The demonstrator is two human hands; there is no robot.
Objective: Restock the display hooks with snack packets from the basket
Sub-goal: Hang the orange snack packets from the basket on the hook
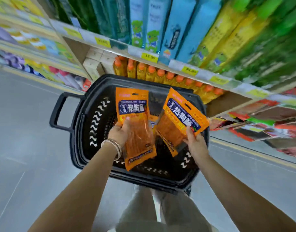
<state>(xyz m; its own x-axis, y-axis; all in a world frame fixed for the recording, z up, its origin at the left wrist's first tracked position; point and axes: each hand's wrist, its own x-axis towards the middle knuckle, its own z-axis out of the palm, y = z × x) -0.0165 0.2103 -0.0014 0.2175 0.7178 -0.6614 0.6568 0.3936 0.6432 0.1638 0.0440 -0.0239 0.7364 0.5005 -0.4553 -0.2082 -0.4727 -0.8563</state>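
Observation:
A black plastic basket stands on the floor in front of me. My left hand grips an orange snack packet with a blue label, held upright above the basket. My right hand pinches the lower edge of a second orange packet, tilted to the right. Between the two, part of another orange packet shows lower in the basket. The display hooks are hard to make out; hanging packets blur at the right.
Shelves rise ahead: orange-capped bottles on the low shelf, tall blue and green boxes above with yellow price tags. Grey floor lies to the left. The basket's handle sticks out left.

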